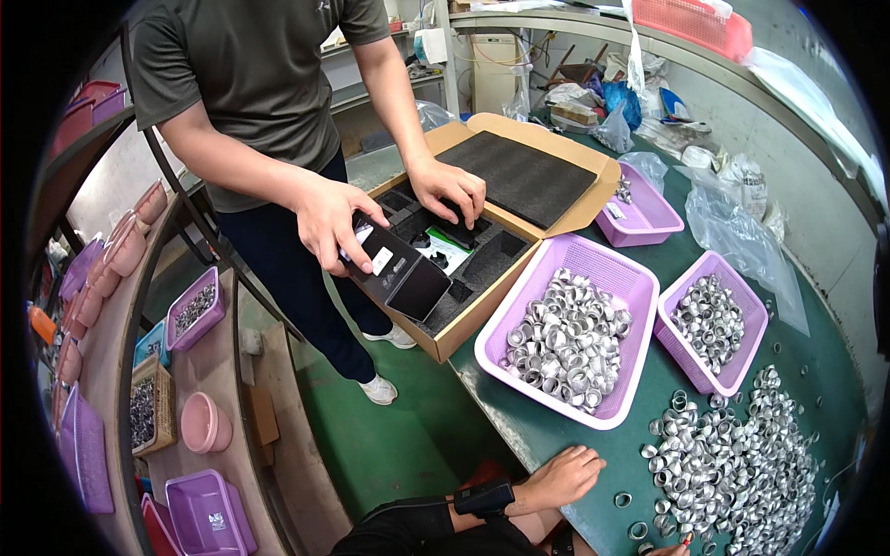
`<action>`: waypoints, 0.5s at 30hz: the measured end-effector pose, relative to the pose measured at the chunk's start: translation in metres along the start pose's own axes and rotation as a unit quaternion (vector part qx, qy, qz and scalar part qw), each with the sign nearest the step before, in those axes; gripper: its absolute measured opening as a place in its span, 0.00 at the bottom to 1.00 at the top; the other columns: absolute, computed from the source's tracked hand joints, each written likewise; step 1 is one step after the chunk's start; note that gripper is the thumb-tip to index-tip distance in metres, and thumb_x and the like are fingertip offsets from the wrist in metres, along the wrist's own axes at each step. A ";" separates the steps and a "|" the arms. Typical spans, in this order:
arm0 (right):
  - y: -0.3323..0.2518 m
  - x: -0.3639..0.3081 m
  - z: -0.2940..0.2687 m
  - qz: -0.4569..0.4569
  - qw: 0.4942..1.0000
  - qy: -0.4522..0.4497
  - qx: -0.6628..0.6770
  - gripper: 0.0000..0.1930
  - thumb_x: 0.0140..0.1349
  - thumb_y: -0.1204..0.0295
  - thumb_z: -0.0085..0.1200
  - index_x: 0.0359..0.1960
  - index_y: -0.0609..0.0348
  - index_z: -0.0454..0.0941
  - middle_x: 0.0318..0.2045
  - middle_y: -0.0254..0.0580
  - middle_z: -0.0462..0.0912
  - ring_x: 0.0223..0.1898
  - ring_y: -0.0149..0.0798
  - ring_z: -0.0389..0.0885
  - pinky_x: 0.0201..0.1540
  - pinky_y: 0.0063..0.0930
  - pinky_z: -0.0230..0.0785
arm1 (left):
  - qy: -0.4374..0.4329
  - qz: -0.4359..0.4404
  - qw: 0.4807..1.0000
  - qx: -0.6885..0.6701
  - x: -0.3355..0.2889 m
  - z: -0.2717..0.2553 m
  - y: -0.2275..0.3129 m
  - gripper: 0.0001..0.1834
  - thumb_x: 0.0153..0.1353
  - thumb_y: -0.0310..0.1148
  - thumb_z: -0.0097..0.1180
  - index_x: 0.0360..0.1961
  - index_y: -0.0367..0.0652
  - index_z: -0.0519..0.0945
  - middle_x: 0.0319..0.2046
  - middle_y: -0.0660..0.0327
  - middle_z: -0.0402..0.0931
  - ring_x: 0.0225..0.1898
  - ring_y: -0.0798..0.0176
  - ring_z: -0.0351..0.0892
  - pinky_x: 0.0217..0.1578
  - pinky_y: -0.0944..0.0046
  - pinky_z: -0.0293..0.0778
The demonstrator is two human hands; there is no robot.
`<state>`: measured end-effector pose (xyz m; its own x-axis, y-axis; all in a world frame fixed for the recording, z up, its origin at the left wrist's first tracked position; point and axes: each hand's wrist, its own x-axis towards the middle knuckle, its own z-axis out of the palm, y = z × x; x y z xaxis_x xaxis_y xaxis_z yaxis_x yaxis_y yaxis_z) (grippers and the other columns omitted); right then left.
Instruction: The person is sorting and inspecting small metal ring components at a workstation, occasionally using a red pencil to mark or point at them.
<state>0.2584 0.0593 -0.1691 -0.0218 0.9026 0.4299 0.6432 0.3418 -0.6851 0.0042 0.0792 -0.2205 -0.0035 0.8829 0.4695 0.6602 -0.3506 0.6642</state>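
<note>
Many metal rings [732, 471] lie beside the right hand [669, 551].

A small-parts workshop, by every sign: loose silvery metal rings [732, 463] lie heaped across a green tabletop [616, 454], with more filling lilac plastic baskets [607, 269] beside the pile. At left, worn shelving [199, 371] carries further containers of small metal pieces, along with a pink bucket [206, 426]. Clear plastic bags [732, 218] and assorted clutter crowd the far side near a scuffed pale wall [825, 190], while loose cables hang by a pale cabinet [496, 69]. Underfoot runs a plain green floor [399, 435]
</note>
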 end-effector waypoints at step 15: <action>0.002 -0.004 -0.002 0.038 0.999 -0.024 0.020 0.20 0.66 0.67 0.38 0.16 0.64 0.70 0.13 0.38 0.74 0.14 0.31 0.67 0.21 0.24 0.59 | 0.007 0.002 1.000 0.000 -0.001 0.003 0.001 0.09 0.51 0.25 0.50 0.34 0.33 0.73 0.31 0.56 0.68 0.36 0.56 0.68 0.39 0.61 0.66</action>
<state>0.2614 0.0565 -0.1713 -0.0111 0.9372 0.3487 0.6126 0.2820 -0.7384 0.0072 0.0785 -0.2218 -0.0105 0.8772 0.4800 0.6601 -0.3545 0.6623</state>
